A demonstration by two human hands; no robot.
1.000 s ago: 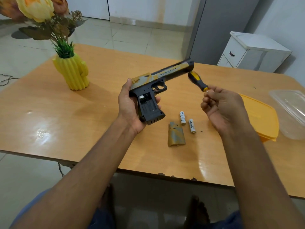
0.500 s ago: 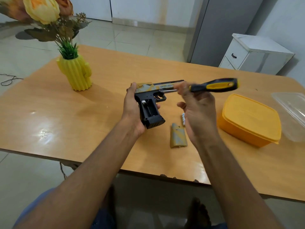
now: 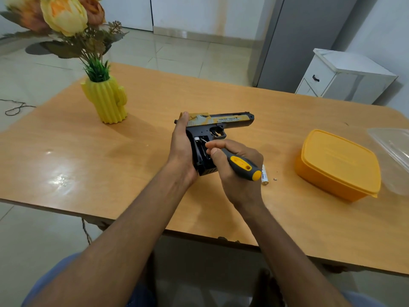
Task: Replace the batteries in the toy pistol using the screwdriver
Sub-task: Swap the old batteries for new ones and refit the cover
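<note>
My left hand [image 3: 182, 151] grips the back of the toy pistol [image 3: 223, 121], a black and tan gun held above the table with its barrel pointing right. The grip's battery compartment is uncovered and faces me. My right hand [image 3: 234, 173] holds the black and yellow screwdriver [image 3: 242, 166], its metal tip poked into the top of the compartment by a battery end. One white battery [image 3: 264, 175] lies on the table just right of my right hand. The grip cover is hidden behind my right hand.
A yellow cactus-shaped vase with flowers [image 3: 106, 98] stands at the back left of the wooden table [image 3: 88, 156]. An orange lidded box [image 3: 338, 165] and a clear plastic container [image 3: 396, 151] sit at the right. A tiny screw [image 3: 275, 179] lies near the battery.
My right hand turned the screwdriver around and brought it down, so its tip now sits in the open battery compartment. The pistol was lowered and levelled in my left hand.
</note>
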